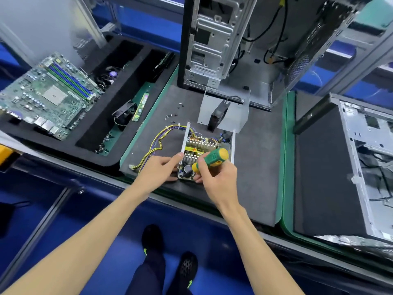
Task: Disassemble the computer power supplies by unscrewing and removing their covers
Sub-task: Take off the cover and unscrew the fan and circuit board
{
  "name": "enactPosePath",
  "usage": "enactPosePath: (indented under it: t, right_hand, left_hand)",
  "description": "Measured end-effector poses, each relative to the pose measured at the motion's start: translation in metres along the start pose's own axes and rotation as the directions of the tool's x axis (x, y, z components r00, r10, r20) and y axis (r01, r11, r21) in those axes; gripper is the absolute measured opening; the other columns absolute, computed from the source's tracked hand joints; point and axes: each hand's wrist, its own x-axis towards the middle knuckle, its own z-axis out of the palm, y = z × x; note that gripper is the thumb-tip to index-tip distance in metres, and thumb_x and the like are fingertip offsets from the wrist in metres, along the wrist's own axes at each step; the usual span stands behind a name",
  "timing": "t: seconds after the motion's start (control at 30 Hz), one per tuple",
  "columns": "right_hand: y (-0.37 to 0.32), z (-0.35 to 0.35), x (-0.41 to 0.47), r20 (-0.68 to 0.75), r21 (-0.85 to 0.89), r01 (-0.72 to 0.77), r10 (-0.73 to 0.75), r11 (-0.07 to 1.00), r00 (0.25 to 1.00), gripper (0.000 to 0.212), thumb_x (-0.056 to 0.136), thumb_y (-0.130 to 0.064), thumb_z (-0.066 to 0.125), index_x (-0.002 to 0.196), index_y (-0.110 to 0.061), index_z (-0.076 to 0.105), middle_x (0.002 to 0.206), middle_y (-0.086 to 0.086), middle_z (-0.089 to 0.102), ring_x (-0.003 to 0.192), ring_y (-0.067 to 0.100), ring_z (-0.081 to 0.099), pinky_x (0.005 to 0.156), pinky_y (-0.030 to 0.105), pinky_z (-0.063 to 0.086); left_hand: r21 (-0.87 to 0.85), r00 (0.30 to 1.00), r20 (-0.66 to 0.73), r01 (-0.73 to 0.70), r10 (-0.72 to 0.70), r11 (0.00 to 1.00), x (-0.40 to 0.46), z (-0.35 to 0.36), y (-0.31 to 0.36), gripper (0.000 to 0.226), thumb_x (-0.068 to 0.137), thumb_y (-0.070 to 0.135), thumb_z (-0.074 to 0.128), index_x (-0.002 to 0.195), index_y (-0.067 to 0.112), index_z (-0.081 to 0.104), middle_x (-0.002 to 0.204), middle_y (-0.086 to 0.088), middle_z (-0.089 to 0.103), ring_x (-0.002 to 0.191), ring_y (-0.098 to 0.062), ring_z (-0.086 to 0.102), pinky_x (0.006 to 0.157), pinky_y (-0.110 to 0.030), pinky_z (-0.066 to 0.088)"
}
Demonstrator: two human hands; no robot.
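Head view. An opened power supply (pixel 207 154) sits on the grey mat (pixel 259 167) near the bench's front edge, its circuit board, heat sinks and capacitors exposed. Its cover (pixel 223 112), a bent metal shell with a fan attached, stands just behind it, already off. A bundle of yellow and purple wires (pixel 158 143) runs from the unit to the left. Loose screws (pixel 173 113) lie on the mat behind and left of the unit.

The left hand (pixel 158 167) steadies the unit, fingers pinching its left side wall. The right hand (pixel 217 175) is closed around a green and yellow screwdriver (pixel 210 159), whose handle points up and away; the tip is hidden behind the hand and handle, so the screw it meets cannot be made out.

Step in hand, as judged: with the cover removed, the driver appears to be working a fastener at the near part of the board. The next move probably calls for keeping the driver square on the screw head while the left hand holds the case from sliding, then lifting the freed screw clear.

Surroundings: a motherboard (pixel 45 94) rests on a black foam tray (pixel 102 154) at left; an open computer case (pixel 244 45) stands behind; another case (pixel 361 158) lies at right.
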Motion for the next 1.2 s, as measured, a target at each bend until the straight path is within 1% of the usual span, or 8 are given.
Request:
enactPosePath:
  t: [0.13,0.23,0.37,0.57,0.73,0.93,1.07,1.2]
  right_hand:
    - [0.01,0.005,-0.003,0.019,-0.066,0.048,-0.047,0.997,0.999,0.019,0.093,-0.061,0.064,0.094,-0.042,0.064,0.076,0.0,0.073,0.064,0.026,0.073,0.064,0.054,0.061]
    - [0.012,0.006,-0.004,0.015,-0.094,0.095,-0.094,0.991,0.995,0.02,0.094,-0.06,0.063,0.095,-0.041,0.063,0.083,-0.001,0.071,0.071,0.028,0.072,0.066,0.053,0.06]
    - [0.011,0.007,-0.005,0.022,-0.12,0.177,-0.175,0.977,0.984,0.022,0.095,-0.057,0.062,0.097,-0.036,0.062,0.088,0.0,0.07,0.074,0.028,0.071,0.067,0.05,0.059]
    - [0.012,0.009,-0.009,-0.006,-0.079,0.183,-0.184,0.98,0.983,0.008,0.097,-0.044,0.067,0.098,-0.036,0.064,0.093,0.0,0.07,0.075,0.027,0.072,0.065,0.048,0.061]
    - [0.01,0.009,-0.012,0.02,-0.118,0.191,-0.19,0.975,0.982,0.015,0.096,-0.034,0.068,0.096,-0.02,0.064,0.092,-0.004,0.067,0.077,0.023,0.07,0.065,0.046,0.06]
    - [-0.002,0.019,-0.016,0.054,-0.26,0.288,-0.284,0.922,0.957,0.016,0.097,-0.03,0.067,0.096,-0.016,0.061,0.091,-0.007,0.058,0.077,0.012,0.058,0.065,0.033,0.052]
    - [-0.011,0.019,-0.006,0.205,-0.313,0.341,-0.288,0.886,0.936,0.01,0.095,-0.028,0.066,0.096,-0.02,0.06,0.09,-0.014,0.051,0.074,0.002,0.048,0.067,0.01,0.038]
    - [-0.018,0.002,0.017,0.297,-0.297,0.204,-0.112,0.933,0.948,0.013,0.094,-0.023,0.07,0.09,-0.012,0.063,0.08,-0.005,0.061,0.073,0.011,0.059,0.067,0.028,0.049]
  left_hand:
    - [0.01,1.0,-0.011,-0.009,0.009,1.0,-0.003,0.001,0.003,0.056,0.089,0.062,0.061,0.085,0.007,0.066,0.09,-0.005,0.051,0.089,-0.013,0.071,0.069,-0.019,0.059]
    - [-0.003,0.998,-0.056,0.006,-0.006,1.0,-0.006,0.003,0.003,0.07,0.09,0.059,0.061,0.094,-0.011,0.069,0.089,-0.003,0.069,0.089,-0.002,0.071,0.067,-0.02,0.059]
    - [0.006,0.998,-0.063,-0.01,0.01,1.0,-0.007,0.004,0.004,0.071,0.091,0.058,0.06,0.1,-0.012,0.068,0.096,-0.005,0.074,0.085,0.002,0.071,0.068,-0.022,0.06]
    - [0.023,0.997,-0.072,-0.024,0.025,0.999,-0.007,0.004,0.005,0.07,0.091,0.056,0.061,0.102,-0.012,0.068,0.105,-0.018,0.072,0.081,0.0,0.071,0.071,-0.026,0.062]
    - [-0.002,0.999,-0.051,-0.012,0.012,1.0,-0.006,0.003,0.003,0.071,0.091,0.057,0.061,0.102,-0.013,0.067,0.106,-0.023,0.07,0.09,-0.004,0.072,0.071,-0.027,0.061]
    - [-0.008,1.0,-0.014,-0.017,0.016,1.0,-0.008,0.001,0.004,0.063,0.092,0.058,0.059,0.093,-0.004,0.073,0.097,-0.024,0.071,0.094,-0.013,0.072,0.075,-0.031,0.062]
    - [-0.007,1.0,0.01,-0.025,0.025,1.0,-0.011,0.001,0.007,0.055,0.094,0.056,0.056,0.087,0.005,0.076,0.085,-0.013,0.075,0.088,-0.016,0.074,0.071,-0.026,0.061]
    - [0.038,1.0,0.02,0.007,-0.008,0.999,-0.01,0.0,0.011,0.062,0.094,0.058,0.054,0.093,-0.001,0.072,0.095,-0.029,0.067,0.095,-0.029,0.07,0.08,-0.039,0.062]
